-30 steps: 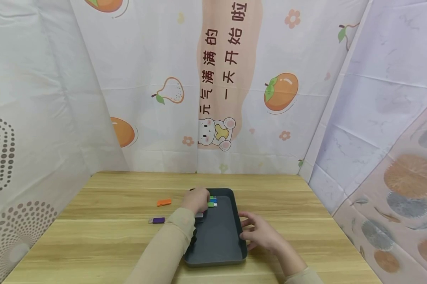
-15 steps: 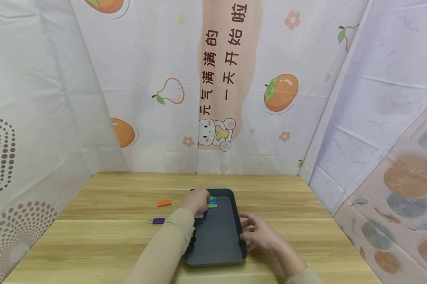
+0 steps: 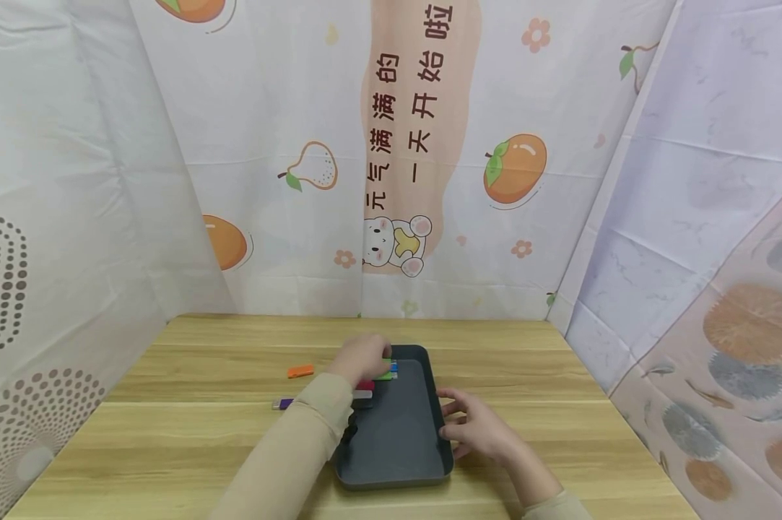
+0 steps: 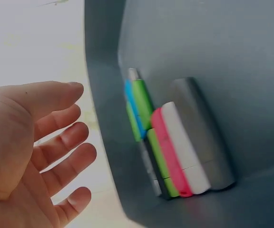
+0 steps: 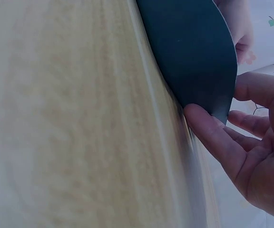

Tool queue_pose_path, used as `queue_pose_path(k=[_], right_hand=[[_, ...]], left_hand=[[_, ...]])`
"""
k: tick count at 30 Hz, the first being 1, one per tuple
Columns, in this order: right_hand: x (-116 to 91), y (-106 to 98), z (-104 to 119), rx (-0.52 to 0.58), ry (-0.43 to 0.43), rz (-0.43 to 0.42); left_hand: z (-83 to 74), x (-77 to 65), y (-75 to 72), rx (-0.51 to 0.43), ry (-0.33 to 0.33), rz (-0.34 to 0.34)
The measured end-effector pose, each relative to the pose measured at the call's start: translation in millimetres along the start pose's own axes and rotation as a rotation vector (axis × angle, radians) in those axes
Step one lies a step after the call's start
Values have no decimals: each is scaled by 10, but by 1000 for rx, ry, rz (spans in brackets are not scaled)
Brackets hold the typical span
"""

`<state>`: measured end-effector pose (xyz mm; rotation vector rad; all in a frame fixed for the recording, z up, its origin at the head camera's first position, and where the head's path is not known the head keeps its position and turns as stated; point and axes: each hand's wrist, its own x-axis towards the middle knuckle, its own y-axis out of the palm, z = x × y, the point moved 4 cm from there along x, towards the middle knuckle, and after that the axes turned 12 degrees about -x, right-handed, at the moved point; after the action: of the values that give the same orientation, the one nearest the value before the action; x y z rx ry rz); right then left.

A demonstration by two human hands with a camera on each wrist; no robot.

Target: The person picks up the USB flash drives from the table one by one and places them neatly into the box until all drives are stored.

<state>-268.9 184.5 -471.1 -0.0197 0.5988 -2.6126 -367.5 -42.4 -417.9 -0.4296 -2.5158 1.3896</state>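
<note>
My left hand (image 3: 359,359) hovers over the far left side of a dark grey tray (image 3: 403,433). Its fingers are loosely bent, and the left wrist view shows nothing between them. Beside that hand (image 4: 46,142), inside the tray, several USB flash drives lie close together: a pink one (image 4: 168,152), a white one (image 4: 187,149), a grey one (image 4: 206,137), and green, blue and black ones. My right hand (image 3: 475,425) rests against the tray's right wall, fingers spread. In the right wrist view its fingertips touch the outer wall (image 5: 194,71).
An orange flash drive (image 3: 300,371) lies on the wooden table (image 3: 527,361) left of the tray. Nearer sits a purple flash drive (image 3: 283,404), partly covered by the left sleeve (image 3: 300,440). Printed curtains (image 3: 287,238) hang behind and at both sides.
My left hand has lifted slightly and shifted away from the row, uncovering the pink flash drive beside the white one. The right hand and the tray have stayed put.
</note>
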Motion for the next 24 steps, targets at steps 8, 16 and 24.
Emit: queue_pose_path(k=[8,16,24], right_hand=[[-7,3,11,-3,9,1],[-10,2,20,-3,3,-11],[-10,6,21,7,18,-18]], left_hand=[[-82,-40,-152,3,57,-2],[-92,-119,-310,24,94,-23],[-63,-198,-459,46,85,-49]])
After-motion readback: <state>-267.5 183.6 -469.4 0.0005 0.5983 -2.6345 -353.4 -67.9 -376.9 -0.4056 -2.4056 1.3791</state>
